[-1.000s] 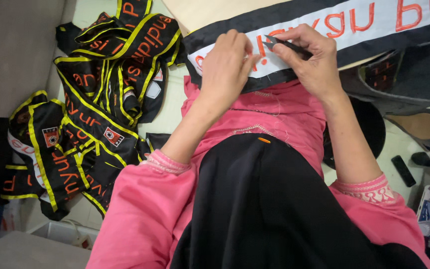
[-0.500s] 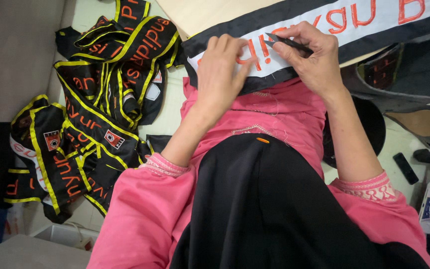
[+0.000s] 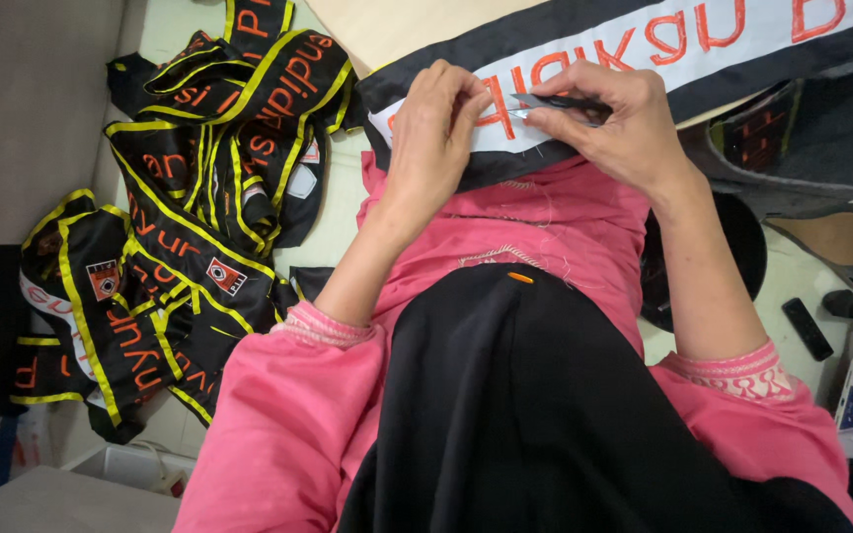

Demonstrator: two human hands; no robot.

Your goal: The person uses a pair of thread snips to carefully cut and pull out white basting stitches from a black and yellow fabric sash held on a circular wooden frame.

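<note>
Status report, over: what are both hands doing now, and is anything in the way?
Left hand pressing white black-edged fabric sash. Right hand pinching small dark metal clipper at orange letters. Nothing blocking; pile of black-yellow sashes lies aside.

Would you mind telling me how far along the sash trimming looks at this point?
Done, it seems: a heap of black sashes with yellow edging lies on the floor. In hand: the left hand presses the white banded sash while the right hand works small snips at an orange letter. Left: the letters further along.
</note>
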